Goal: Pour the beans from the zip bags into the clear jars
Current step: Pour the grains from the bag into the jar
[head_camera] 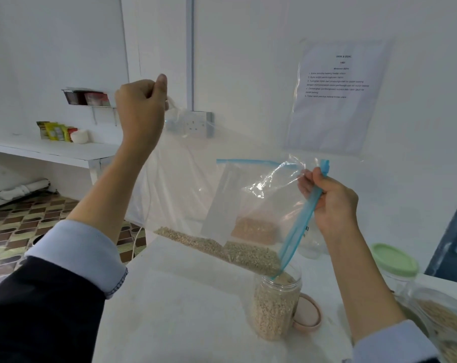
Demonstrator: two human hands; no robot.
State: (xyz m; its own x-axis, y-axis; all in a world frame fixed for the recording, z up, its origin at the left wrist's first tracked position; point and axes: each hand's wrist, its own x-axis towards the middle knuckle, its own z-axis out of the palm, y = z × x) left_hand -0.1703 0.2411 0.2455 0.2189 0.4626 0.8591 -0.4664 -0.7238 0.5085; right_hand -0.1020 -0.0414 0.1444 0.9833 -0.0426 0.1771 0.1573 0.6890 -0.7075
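Standing nearest on the white table [185,310]: a clear plastic jar [276,307], open and mostly filled with pale beans [272,315], touching a pink round lid [310,314] lying flat behind it. Hanging tilted just above, mouth corner dipping into the jar: a clear zip bag with a blue zip strip [222,195], beans gathering along its low edge. Gripping the zip strip, fingers curled: right hand [329,203]. Pinching the raised bottom corner, fist closed: left hand [141,106]. Standing farther right: a green-lidded jar [395,260].
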